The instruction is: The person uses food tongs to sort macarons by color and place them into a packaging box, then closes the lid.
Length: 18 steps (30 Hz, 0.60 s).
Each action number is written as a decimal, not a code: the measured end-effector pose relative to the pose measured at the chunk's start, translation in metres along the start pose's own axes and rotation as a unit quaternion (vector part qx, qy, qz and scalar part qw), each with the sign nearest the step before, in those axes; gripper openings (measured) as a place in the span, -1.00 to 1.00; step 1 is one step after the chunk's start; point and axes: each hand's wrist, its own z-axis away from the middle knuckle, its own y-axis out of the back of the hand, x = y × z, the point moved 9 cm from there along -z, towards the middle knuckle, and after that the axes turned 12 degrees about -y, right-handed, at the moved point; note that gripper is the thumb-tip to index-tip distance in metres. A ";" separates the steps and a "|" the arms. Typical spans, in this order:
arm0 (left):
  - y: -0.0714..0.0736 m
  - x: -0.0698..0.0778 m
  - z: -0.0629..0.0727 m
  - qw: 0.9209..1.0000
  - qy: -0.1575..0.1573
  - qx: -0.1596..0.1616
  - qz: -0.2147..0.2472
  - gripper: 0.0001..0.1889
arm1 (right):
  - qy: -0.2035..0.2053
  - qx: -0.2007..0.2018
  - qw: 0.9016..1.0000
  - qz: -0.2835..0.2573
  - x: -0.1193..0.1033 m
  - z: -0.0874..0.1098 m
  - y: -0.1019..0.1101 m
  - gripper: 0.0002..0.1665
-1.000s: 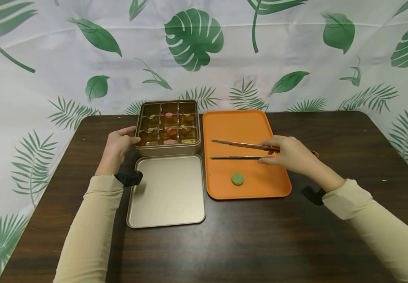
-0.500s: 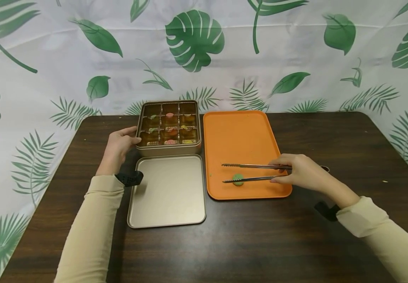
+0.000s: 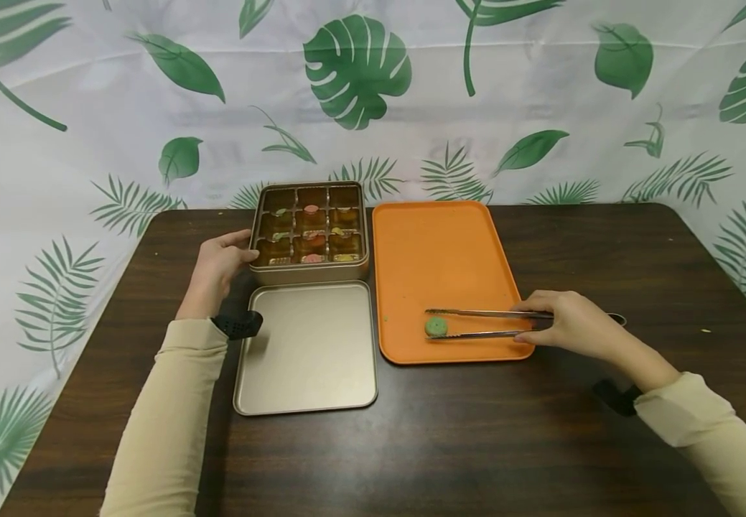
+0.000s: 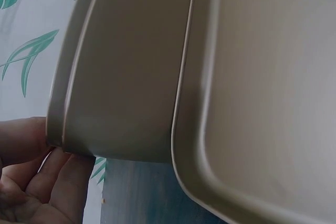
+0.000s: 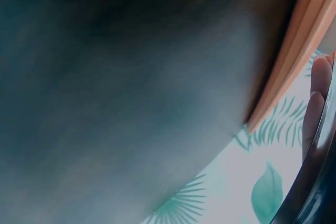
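In the head view my right hand (image 3: 569, 322) grips metal tongs (image 3: 482, 313) over the orange tray (image 3: 444, 251). Their two arms are spread, with the tips on either side of a small round green sweet (image 3: 436, 327) that looks like a macaron. My left hand (image 3: 217, 267) holds the left front corner of a gold tin box (image 3: 311, 273), thumb on the rim. The left wrist view shows that hand (image 4: 39, 177) at the tin's corner (image 4: 115, 77). Dark plastic compartments inside the tin bear several pink, yellow and green sweets. Fingers (image 5: 315, 108) of the right hand show beside the tongs (image 5: 315, 166).
The tin's flat gold lid (image 3: 308, 348) lies in front of the box, left of the tray. All stand on a dark wooden table (image 3: 424, 445). Behind it hangs a white cloth (image 3: 250, 86) with green leaf prints.
My right hand has brought the tongs toward me and to the right, down around the green macaron-like sweet. The left hand and the tin have stayed in place.
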 end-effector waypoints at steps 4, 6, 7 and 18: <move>0.000 0.000 -0.002 1.000 -0.002 0.003 0.003 -0.42 | -0.012 -0.001 1.000 -0.001 0.007 0.003 -0.002 -0.50; 0.000 0.000 -0.002 1.000 -0.003 0.005 0.006 -0.42 | -0.015 -0.003 1.000 -0.001 0.009 0.004 -0.002 -0.49; 0.000 0.000 -0.002 1.000 -0.003 0.005 0.007 -0.42 | -0.016 -0.003 1.000 -0.001 0.010 0.005 -0.003 -0.49; 0.001 -0.002 -0.002 1.000 -0.005 0.009 0.005 -0.41 | 0.015 0.007 1.000 -0.024 0.008 0.006 -0.007 -0.66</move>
